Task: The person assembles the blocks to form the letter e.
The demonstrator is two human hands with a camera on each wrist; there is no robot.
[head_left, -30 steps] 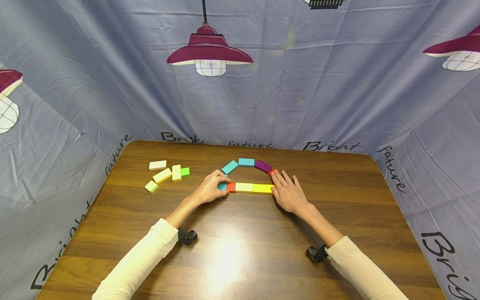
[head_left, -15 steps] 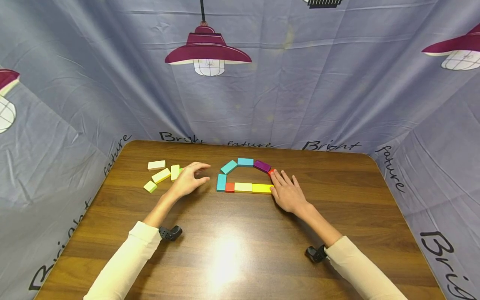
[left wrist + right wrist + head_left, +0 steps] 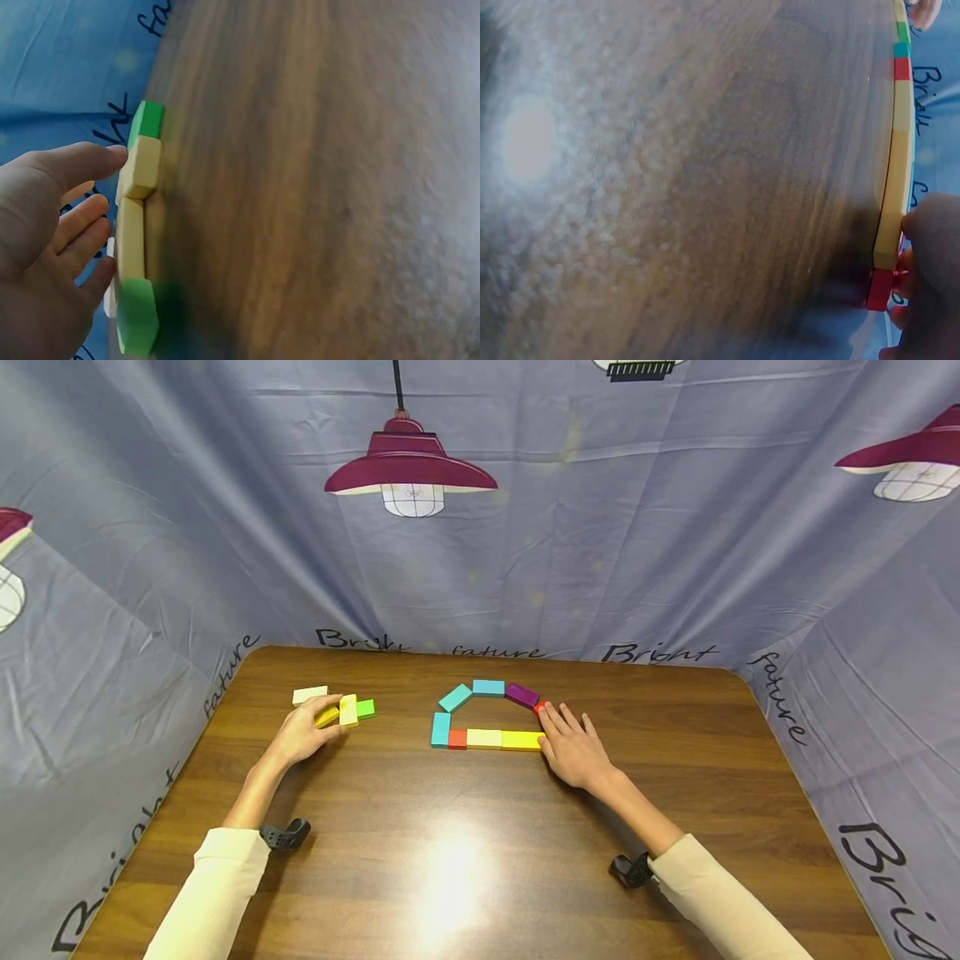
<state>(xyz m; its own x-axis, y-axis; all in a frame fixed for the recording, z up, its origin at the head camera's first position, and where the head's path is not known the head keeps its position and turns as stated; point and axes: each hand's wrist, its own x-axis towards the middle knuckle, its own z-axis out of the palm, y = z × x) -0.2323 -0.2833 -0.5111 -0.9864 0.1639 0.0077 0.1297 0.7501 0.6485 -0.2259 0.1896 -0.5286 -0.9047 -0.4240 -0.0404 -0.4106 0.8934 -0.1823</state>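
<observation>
My left hand (image 3: 302, 732) reaches over loose blocks at the table's left, thumb and fingers spread apart. In the left wrist view its thumb (image 3: 105, 159) lies right by a pale yellow block (image 3: 145, 166), and a light green block (image 3: 138, 319) shows nearer the camera. A yellow block (image 3: 327, 717) is partly covered by this hand. My right hand (image 3: 576, 753) lies with straight fingers at the right end of a block outline, over a mostly hidden red block (image 3: 538, 707). Its thumb touches the end of a long yellow block (image 3: 521, 741).
The outline continues with a purple block (image 3: 522, 695), several blue blocks (image 3: 489, 688), a small red block (image 3: 457, 739) and a cream block (image 3: 483, 739). A white block (image 3: 309, 695) and a bright green block (image 3: 366, 708) lie at left. A printed curtain (image 3: 600, 527) surrounds the wooden table (image 3: 525, 843).
My left hand has let go of the blue block at the outline's left corner and moved left to the loose blocks. The right hand has stayed in place.
</observation>
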